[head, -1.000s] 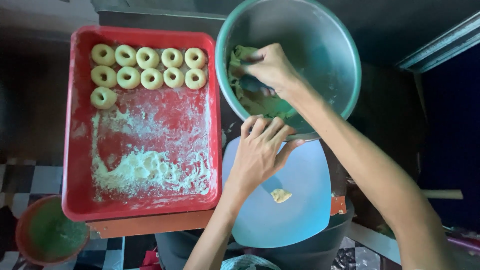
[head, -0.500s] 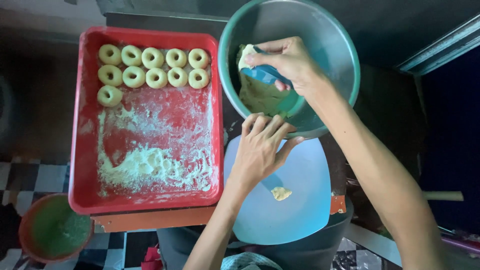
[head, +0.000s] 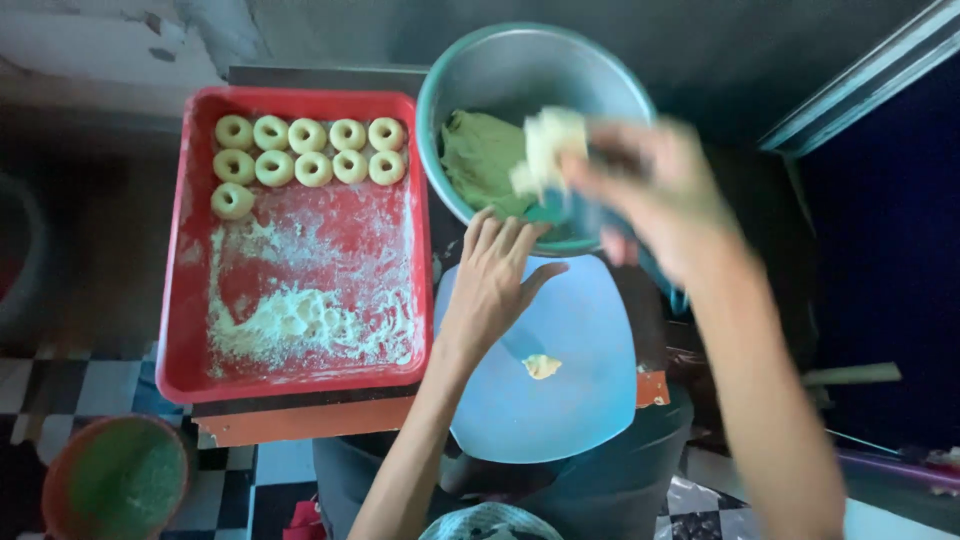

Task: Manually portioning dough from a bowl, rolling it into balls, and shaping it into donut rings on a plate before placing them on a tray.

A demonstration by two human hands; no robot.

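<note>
Up high, right hand blurred, grip closed on pale dough over the bowl, left hand spread flat on the bowl's near rim, red tray just beside, blue board bare below.

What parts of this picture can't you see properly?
- Right hand: motion-blurred in the head view, so its grip on the pale dough lump is unclear.
- Metal bowl: its near side is hidden by that hand.
- Left hand: covers part of the light blue board.
- Brown bowl: cut off by the bottom edge.
- Red tray: flour hides part of its floor.
</note>
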